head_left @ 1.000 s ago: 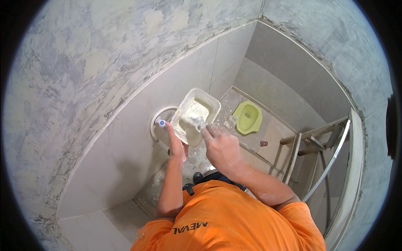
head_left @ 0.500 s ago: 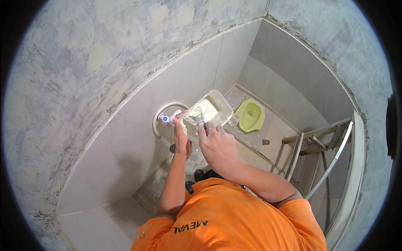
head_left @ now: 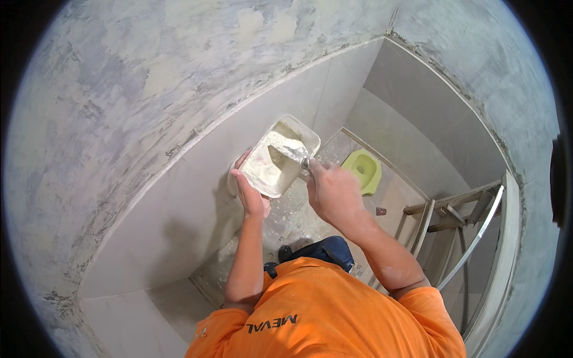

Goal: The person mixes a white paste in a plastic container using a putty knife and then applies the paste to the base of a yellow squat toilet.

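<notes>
A white plastic tub (head_left: pixel 308 132) with pale, wet plaster (head_left: pixel 261 171) is tilted in front of me. My left hand (head_left: pixel 251 192) is closed round its near left side, with the fingers partly hidden beneath. My right hand (head_left: pixel 335 192), slightly blurred, grips the handle of a putty knife (head_left: pixel 292 151). The knife's plaster-smeared blade reaches into the tub, over the plaster. A dark hollow shows in the plaster by the blade.
Grey plaster patches cover the upper wall (head_left: pixel 197 65), above large grey tiles (head_left: pixel 179 203). On the floor sits a yellow-green squat toilet (head_left: pixel 362 172). To the right stands a ladder (head_left: pixel 430 216). A small reddish-brown piece (head_left: pixel 381 211) lies nearby.
My right hand and the putty knife have moved right, across the tub, and the blade now shows clearly. The tub has shifted slightly left and up and turned, covering most of the white ring behind.
</notes>
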Demonstrator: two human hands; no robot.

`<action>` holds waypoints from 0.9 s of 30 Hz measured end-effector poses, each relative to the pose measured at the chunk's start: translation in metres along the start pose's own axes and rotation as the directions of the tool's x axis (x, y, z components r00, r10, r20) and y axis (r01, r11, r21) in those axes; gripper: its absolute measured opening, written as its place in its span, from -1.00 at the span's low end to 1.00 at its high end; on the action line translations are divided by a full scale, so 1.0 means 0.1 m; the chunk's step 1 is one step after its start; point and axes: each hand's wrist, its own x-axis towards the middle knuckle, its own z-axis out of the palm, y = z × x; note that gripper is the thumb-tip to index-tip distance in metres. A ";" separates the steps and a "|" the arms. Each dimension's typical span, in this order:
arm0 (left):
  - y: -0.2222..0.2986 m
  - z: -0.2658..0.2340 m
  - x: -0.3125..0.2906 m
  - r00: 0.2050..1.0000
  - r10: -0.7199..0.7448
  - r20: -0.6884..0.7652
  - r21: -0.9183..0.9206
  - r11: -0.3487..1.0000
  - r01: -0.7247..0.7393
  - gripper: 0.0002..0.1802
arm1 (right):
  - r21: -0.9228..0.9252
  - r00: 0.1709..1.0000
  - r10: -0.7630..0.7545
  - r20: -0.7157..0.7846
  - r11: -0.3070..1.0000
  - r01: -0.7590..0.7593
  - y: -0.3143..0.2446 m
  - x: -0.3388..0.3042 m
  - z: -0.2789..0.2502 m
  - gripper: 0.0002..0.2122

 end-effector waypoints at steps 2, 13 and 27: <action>-0.04 -0.01 -0.04 0.994 0.106 0.008 -0.027 0.994 -0.106 -0.10 | -0.018 1.000 -0.013 -0.016 1.000 0.012 0.01 -0.14 0.27 -0.68; 0.10 -0.22 -0.21 0.986 0.131 -0.106 -0.011 0.991 -0.133 -0.10 | 0.295 0.999 0.010 0.038 0.955 -0.021 0.07 -0.13 0.16 -0.79; 0.13 -0.22 0.04 0.929 0.355 -0.099 0.577 0.782 -0.237 -0.46 | 0.765 0.752 0.150 0.641 -0.058 -0.641 -0.13 -0.24 1.00 -0.72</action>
